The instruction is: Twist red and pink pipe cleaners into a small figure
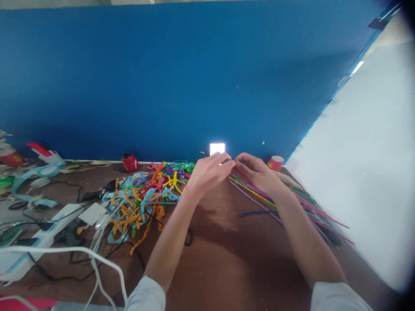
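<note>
My left hand (210,170) and my right hand (254,170) meet above the middle of the table, fingertips almost touching. Both have their fingers pinched together. A speck of red shows between the fingertips, but the fingers hide what it belongs to. Just behind my left hand a small bright rectangle (217,148), like a lit screen, stands against the blue panel. Beneath my right hand and forearm lie long straight pipe cleaners (251,192) in several colours. Left of my left hand spreads a tangled heap of bent pipe cleaners (131,211), orange, light blue, green and yellow.
A red paper cup (275,163) stands behind my right hand. Near the blue panel (162,77) sits a red object (130,162). A white power strip (42,242) and loose cables (97,255) cover the left side. A white board (366,164) rises at right.
</note>
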Tool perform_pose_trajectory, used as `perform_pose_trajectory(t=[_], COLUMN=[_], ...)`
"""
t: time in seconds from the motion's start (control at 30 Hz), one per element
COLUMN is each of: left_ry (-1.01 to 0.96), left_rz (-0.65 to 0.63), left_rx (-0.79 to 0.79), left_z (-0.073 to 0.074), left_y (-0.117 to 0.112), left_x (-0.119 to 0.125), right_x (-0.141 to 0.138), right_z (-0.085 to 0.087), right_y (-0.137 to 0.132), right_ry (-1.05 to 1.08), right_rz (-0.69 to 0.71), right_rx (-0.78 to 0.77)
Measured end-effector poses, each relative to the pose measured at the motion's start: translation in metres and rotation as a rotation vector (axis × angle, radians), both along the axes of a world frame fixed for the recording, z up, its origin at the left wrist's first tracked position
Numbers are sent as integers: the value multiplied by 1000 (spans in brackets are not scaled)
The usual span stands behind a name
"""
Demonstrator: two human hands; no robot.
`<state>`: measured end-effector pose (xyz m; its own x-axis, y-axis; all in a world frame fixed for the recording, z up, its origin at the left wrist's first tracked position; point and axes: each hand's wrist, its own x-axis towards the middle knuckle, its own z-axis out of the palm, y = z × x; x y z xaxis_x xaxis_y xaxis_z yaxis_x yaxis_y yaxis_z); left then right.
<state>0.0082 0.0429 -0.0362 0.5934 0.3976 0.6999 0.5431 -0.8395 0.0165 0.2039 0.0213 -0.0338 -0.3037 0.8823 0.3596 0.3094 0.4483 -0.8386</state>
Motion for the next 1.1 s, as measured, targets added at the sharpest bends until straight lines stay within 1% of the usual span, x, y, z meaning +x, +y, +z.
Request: perform_pose_trajectory(t=[0.13,0.2,0.3,0.37,0.43,0.57,0.63,0.73,0.93,1.0,1.1], left_ry=[18,21,27,30,42,114,127,136,151,123,42], left_rz=[-15,-14,-12,-1,27,48,28,-4,-52,-27,49], left_rx=[14,7,-13,-22,-21,-34,-63,-111,-190,-208,-234], left_z=[-5,-6,-7,-6,-7,-8,-8,-7,-8,-10,-14], left_y=[4,4,3,2,3,5,6,7,9,9,9], left_x=[2,2,2,2,2,4,5,6,6,8,12], right_x=[0,0,4,9,13,17,17,17,22,21,16], right_z=[4,5,7,7,6,7,8,9,6,5,5], right_y=[-1,-1,-1,0,1,1,-1,-2,-1,-2,-3], right_ry=[100,115,88,30,-72,-281,-323,-386,-510,-522,-546], right_rz=[23,16,21,22,3,-59,-67,-71,-93,-115,-186], right_rx=[-125,-150,-146,-126,-91,47,91,118,201,221,278])
